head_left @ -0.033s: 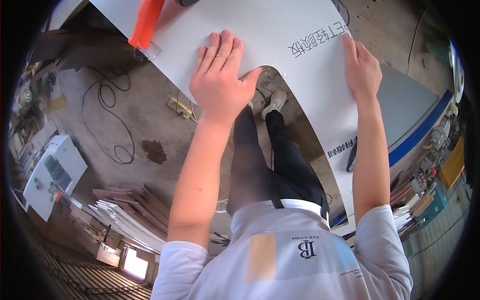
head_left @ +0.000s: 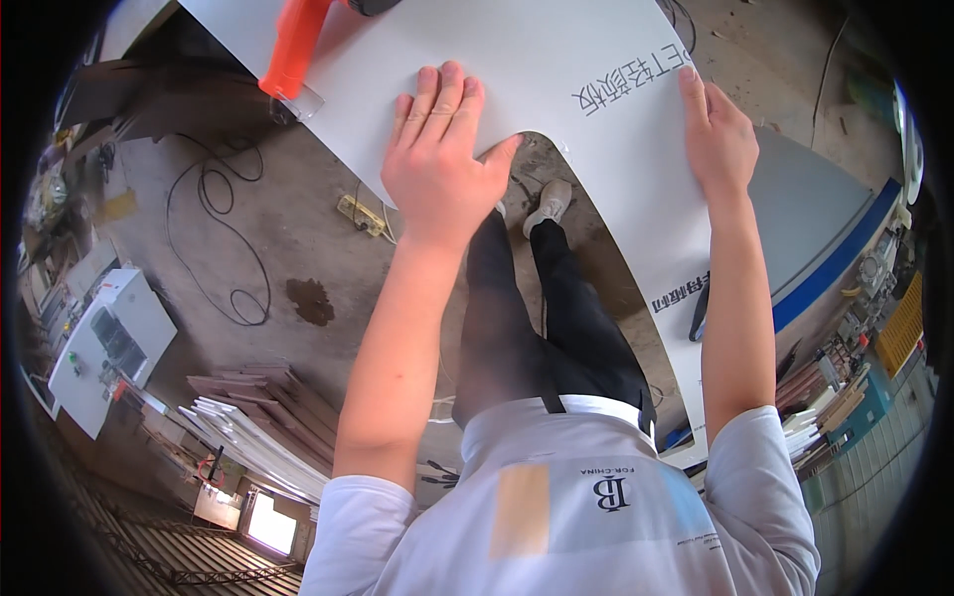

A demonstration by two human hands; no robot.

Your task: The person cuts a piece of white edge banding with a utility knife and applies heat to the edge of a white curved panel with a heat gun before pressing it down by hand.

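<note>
Both hands are flat on a big white panel that fills the top of the view, with a rounded notch cut out of its near edge. The left hand lies palm down right at that notch — fingers together and stretched out over the sheet, thumb angled off along the curve of the cutout. The right hand is further along the board, also open and pressed down, fingers pointing away, sitting just beside some dark printed lettering. Neither hand is pinching or gripping anything, they're just resting flat on the surface.

An orange tool lies on the panel up near the top left, its clear base hanging near the sheet's edge, well apart from the left hand.

Through the notch you can see the person's black trousers and a light sneaker on the dirty concrete floor. A black cable loops across that floor, with a yellowish power strip near it and a dark stain a bit closer in. Off to the left stands a white control cabinet, and next to it a stack of boards — white ones and brownish ones. On the right there's a grey machine bed with a blue edge.
</note>
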